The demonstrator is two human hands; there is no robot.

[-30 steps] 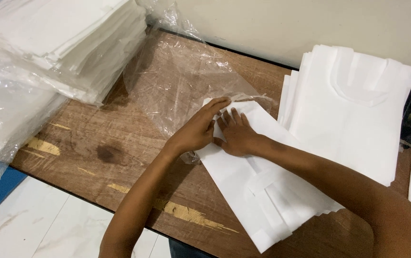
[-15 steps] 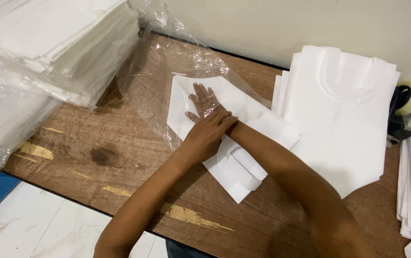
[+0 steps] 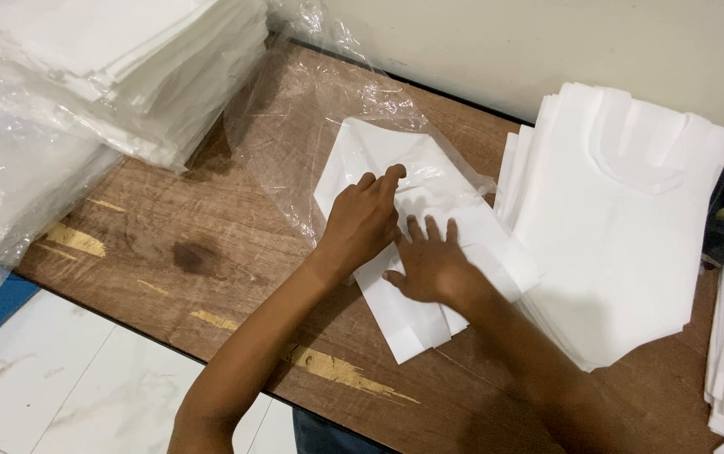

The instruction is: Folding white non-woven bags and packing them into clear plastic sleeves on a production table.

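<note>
Work in hand: a folded white bag (image 3: 429, 252) lies on the desk (image 3: 236, 277), its far end under a clear plastic sleeve (image 3: 337, 134).
Left hand (image 3: 366, 220): fingers curled, pinching the sleeve edge on top of the bag.
Right hand (image 3: 431, 267): open, palm flat, pressing the bag down.
Done: the bag is folded narrow, and its top seems to be inside the sleeve.
Left: the near half is still bare of plastic.
Beside it: unfolded bags (image 3: 623, 219) stacked to the right, wrapped packs (image 3: 118, 76) far left.
</note>
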